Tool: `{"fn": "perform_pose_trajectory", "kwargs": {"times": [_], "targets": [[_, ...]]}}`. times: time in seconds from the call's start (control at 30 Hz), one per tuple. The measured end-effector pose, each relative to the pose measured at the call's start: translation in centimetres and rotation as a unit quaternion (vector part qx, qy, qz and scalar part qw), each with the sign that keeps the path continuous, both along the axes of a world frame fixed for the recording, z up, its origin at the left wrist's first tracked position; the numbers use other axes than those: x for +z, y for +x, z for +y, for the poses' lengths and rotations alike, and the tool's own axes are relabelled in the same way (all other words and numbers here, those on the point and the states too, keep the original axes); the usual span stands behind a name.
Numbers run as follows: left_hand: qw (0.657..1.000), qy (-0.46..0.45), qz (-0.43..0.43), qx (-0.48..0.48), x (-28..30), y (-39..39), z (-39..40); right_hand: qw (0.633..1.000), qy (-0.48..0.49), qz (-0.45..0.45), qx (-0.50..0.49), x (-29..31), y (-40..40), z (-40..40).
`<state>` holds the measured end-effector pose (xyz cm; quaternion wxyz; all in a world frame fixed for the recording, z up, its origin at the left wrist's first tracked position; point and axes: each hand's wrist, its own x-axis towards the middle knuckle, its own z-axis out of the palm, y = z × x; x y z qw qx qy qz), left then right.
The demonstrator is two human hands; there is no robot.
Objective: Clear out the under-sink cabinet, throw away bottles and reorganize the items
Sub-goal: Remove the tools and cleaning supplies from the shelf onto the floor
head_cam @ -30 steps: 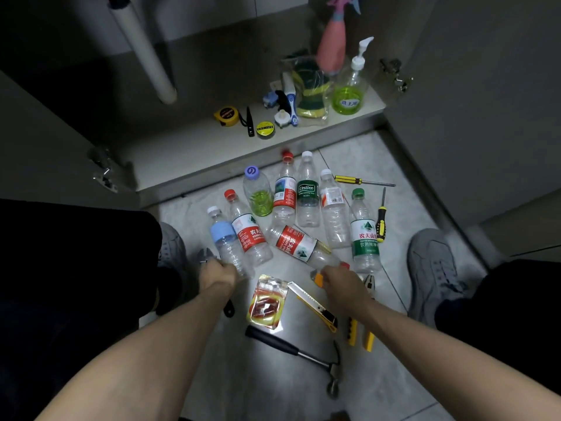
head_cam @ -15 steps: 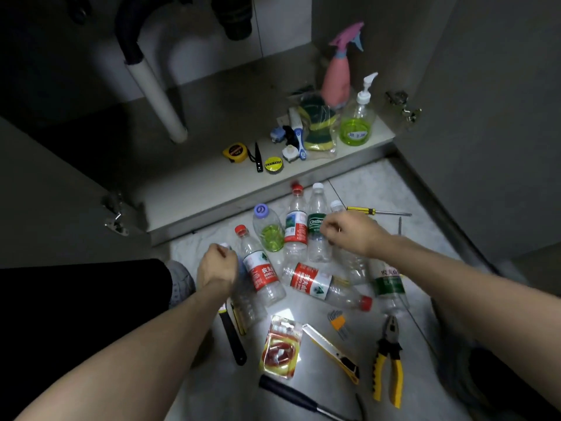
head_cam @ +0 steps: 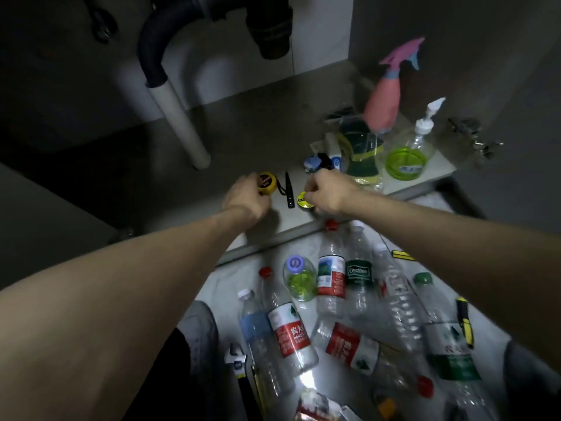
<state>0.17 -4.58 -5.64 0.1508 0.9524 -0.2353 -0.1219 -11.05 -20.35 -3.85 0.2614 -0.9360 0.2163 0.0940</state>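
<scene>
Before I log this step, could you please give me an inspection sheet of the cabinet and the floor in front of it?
Surface: cabinet floor, bare at the back; tiled floor below.
Job's things: plastic bottles lying on the tiles; yellow tape measure, black pen-like tool and yellow-lidded tin on the cabinet edge.
Clutter: pink spray bottle, pump bottle, bagged sponges; wrench and screwdriver on the tiles.
Grippers: left hand touches the tape measure; right hand at the tin, grip unclear.
Cables: nothing seen.
Surroundings: drain pipe, door hinge.

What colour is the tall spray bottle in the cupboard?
Pink, with a blue nozzle tip: the spray bottle, seen in the head view.
</scene>
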Motion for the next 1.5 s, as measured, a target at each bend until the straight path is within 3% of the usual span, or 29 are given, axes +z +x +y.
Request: {"fn": "perform_pose_trajectory", "kwargs": {"times": [0.13, 0.27, 0.37, 0.63, 0.83, 1.0, 1.17, 1.33, 1.5], "targets": [[0.997, 0.037, -0.062, -0.025, -2.8, 2.1, -1.8, 0.997, -0.070, -0.032, 0.005, -3.7, 3.6, 1.4], [0.996, 0.040, -0.056, -0.053, -5.8, 4.8, -2.4, 0.973, -0.216, -0.062, 0.044, -6.6, 5.9, 1.9], [0.994, 0.017, -0.072, -0.081, -7.4, 5.9, -1.9, 0.965, -0.254, -0.062, 0.039, -8.1, 6.9, 2.1], [0.996, -0.085, -0.029, 0.023, -7.1, 5.3, 1.1, 0.986, -0.143, -0.080, -0.037, -7.0, 7.0, 1.7], [0.989, -0.123, -0.019, 0.080, -5.2, 2.1, 4.0, 0.987, -0.118, -0.093, -0.050, -5.2, 3.9, 1.9], [0.984, -0.175, -0.035, 0.012, -4.1, -4.0, 6.9, 0.983, 0.005, -0.156, -0.092, -4.6, -2.1, 2.0], [0.988, -0.145, -0.008, -0.060, -5.8, -9.7, 10.7, 0.964, 0.105, -0.180, -0.167, -6.8, -10.0, 2.3], [0.993, -0.087, 0.030, 0.071, -9.2, -14.0, 13.9, 0.979, 0.088, -0.101, -0.152, -9.7, -17.2, 2.5], [0.970, -0.023, 0.091, 0.225, -11.3, -14.3, 14.6, 0.988, 0.016, 0.005, -0.151, -12.5, -22.9, 3.5]]}}
